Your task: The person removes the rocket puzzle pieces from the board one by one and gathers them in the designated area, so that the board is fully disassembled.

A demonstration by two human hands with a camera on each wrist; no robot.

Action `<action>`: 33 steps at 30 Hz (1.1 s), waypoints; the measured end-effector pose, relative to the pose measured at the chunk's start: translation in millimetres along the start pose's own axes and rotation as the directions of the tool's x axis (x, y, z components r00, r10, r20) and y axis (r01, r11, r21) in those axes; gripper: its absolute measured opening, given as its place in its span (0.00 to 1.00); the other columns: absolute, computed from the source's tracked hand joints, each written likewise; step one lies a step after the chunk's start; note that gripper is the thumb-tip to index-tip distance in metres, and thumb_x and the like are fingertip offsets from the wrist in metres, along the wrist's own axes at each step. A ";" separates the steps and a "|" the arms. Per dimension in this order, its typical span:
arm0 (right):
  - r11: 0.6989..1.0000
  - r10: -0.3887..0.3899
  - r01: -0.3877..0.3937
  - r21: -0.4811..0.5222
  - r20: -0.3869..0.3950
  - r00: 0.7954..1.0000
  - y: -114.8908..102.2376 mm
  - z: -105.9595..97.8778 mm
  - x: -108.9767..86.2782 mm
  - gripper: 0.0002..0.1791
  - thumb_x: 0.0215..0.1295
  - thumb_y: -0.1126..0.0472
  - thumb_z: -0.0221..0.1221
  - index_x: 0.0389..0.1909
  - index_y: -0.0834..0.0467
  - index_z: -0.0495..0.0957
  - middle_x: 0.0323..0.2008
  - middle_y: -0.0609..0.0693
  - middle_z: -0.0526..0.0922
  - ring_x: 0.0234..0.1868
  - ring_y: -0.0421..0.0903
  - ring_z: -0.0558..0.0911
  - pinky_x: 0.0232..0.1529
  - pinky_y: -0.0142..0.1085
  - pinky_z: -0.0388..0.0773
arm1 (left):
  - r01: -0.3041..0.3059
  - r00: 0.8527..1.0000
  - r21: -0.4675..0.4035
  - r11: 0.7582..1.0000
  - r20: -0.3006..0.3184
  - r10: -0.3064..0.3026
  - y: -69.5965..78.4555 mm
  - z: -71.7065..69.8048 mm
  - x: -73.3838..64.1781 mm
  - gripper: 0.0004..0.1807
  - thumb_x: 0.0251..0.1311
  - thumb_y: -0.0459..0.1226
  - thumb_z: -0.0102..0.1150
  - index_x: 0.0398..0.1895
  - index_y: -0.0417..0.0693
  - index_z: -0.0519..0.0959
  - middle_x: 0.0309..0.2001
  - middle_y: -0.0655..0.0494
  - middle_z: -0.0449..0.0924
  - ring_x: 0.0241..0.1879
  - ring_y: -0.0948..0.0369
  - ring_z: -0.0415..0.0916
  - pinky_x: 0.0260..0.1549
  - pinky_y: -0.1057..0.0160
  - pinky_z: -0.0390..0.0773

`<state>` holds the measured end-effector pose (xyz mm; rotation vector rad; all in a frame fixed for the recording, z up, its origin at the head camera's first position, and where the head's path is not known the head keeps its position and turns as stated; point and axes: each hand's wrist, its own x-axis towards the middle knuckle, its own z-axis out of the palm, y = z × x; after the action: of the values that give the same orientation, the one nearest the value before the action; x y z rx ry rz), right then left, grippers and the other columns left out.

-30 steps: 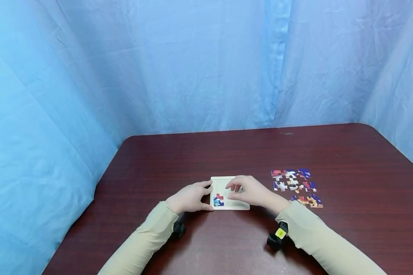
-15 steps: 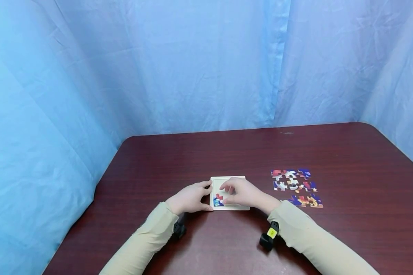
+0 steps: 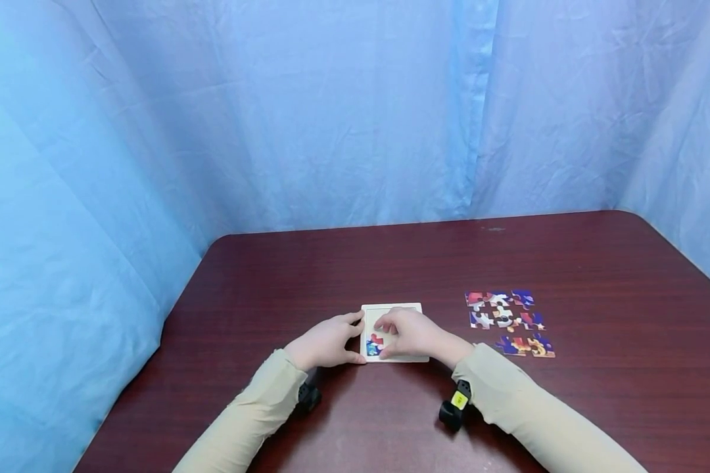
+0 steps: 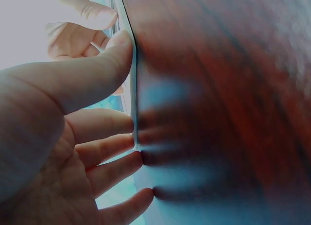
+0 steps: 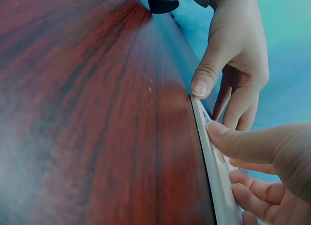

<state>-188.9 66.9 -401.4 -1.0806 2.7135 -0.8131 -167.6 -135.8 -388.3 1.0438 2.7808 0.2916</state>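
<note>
A pale square puzzle tray (image 3: 393, 306) lies on the table, with a joined patch of red, white and blue jigsaw pieces (image 3: 374, 346) in its near left corner. My left hand (image 3: 330, 340) rests against the tray's left side, thumb at the near corner and fingers farther up the edge. In the left wrist view its fingers (image 4: 109, 171) are spread and nearly straight. Over the tray is my right hand (image 3: 415, 334), fingers loosely bent and nothing visible between them. Its thumb tip sits right at the patch's right side. The right hand hides much of the tray's right half.
Several loose jigsaw pieces (image 3: 503, 319), in rows, lie on the dark red wooden table (image 3: 307, 269) to the right of the tray. Light blue curtains (image 3: 331, 118) hang behind and beside the table. A black wrist camera (image 3: 452, 412) hangs under the right sleeve.
My right hand has moved left and slightly nearer across the tray, bringing its thumb to the jigsaw patch. The left hand and the loose pieces have stayed in place.
</note>
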 end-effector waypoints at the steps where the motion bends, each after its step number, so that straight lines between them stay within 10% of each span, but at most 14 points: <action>1: 1.000 -0.001 0.001 -0.006 0.000 1.000 -0.4 -0.1 0.2 0.24 0.40 0.57 0.75 0.39 0.62 0.82 0.28 0.47 0.80 0.31 0.40 0.76 0.35 0.30 0.73 | -0.001 1.000 0.000 1.000 -0.001 0.001 -0.1 0.0 -0.1 0.31 0.52 0.44 0.68 0.58 0.41 0.74 0.64 0.37 0.67 0.62 0.49 0.68 0.60 0.56 0.68; 13: 0.994 -0.096 0.097 0.046 -0.025 0.995 4.4 1.8 0.3 0.16 0.44 0.54 0.73 0.34 0.57 0.83 0.24 0.42 0.78 0.29 0.35 0.73 0.32 0.29 0.71 | -0.008 1.000 0.004 1.000 -0.002 0.008 0.5 -0.5 -0.5 0.30 0.53 0.44 0.68 0.59 0.42 0.75 0.64 0.37 0.67 0.62 0.48 0.69 0.60 0.56 0.69; 33: 0.994 0.055 -0.055 0.094 0.004 0.998 0.3 4.9 1.1 0.14 0.42 0.62 0.72 0.32 0.57 0.81 0.26 0.44 0.77 0.30 0.37 0.73 0.34 0.29 0.70 | 0.019 1.000 -0.002 1.000 0.006 -0.019 0.9 0.0 -0.9 0.33 0.53 0.44 0.67 0.61 0.39 0.72 0.65 0.37 0.66 0.64 0.49 0.67 0.61 0.56 0.68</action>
<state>-188.5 64.2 -405.6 -0.9820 2.6616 -0.9207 -166.4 -135.7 -388.1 1.0156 2.7827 0.2878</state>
